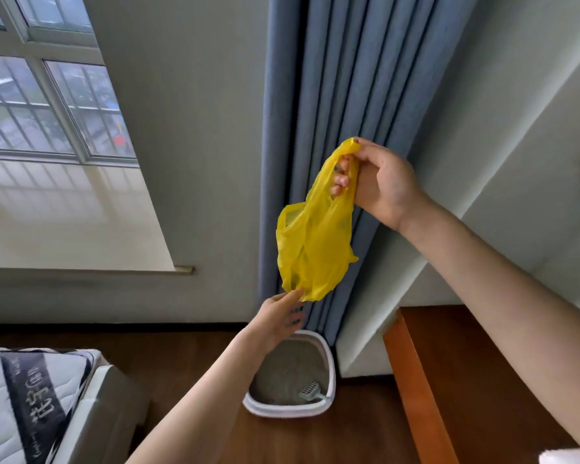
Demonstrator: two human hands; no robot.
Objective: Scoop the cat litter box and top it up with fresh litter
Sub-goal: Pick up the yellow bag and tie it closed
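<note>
Scoop handle behind litter-box rim

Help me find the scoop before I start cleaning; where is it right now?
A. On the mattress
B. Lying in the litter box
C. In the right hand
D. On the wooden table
B: the scoop lies on the litter inside the litter box, at its near right corner, with neither hand on it.

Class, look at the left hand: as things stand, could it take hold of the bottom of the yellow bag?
Probably yes. The left hand is open with its fingers at the hanging bottom of the yellow bag, which the right hand grips from above. Nothing lies between them.
</note>
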